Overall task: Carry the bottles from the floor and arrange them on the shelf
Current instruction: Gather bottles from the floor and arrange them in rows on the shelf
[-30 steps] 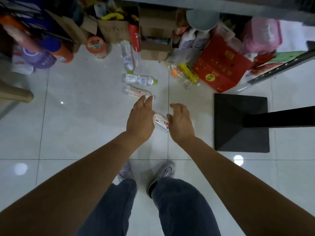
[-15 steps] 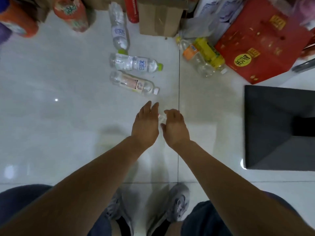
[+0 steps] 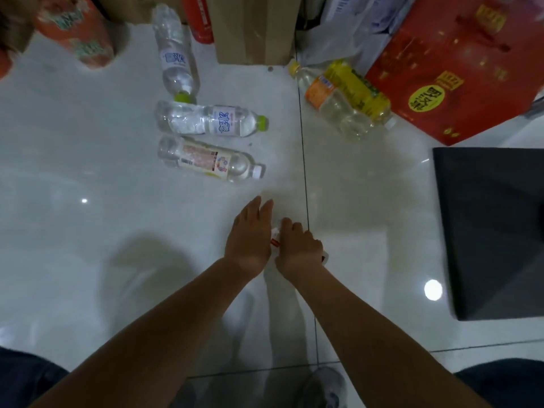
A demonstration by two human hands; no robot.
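Observation:
A small clear bottle with a red-and-white label (image 3: 275,240) lies on the white floor, mostly hidden under my hands. My right hand (image 3: 300,248) is curled over it, gripping it. My left hand (image 3: 250,237) rests flat against its left side with fingers straight. Beyond them lie three clear bottles: one with a pink label and white cap (image 3: 210,160), one with a blue label and green cap (image 3: 212,120), and another green-capped one (image 3: 176,54) pointing toward me. Two more, with orange (image 3: 329,98) and yellow (image 3: 357,89) labels, lie at the right.
A red gift box (image 3: 453,66), a cardboard box (image 3: 253,28), a red can (image 3: 200,19) and an orange container (image 3: 76,36) crowd the far floor. A black square stand base (image 3: 491,228) sits at the right. My shoe (image 3: 323,390) is below.
The camera has dropped closer to the floor. My right hand has closed over the small bottle, and my left hand has pressed in beside it.

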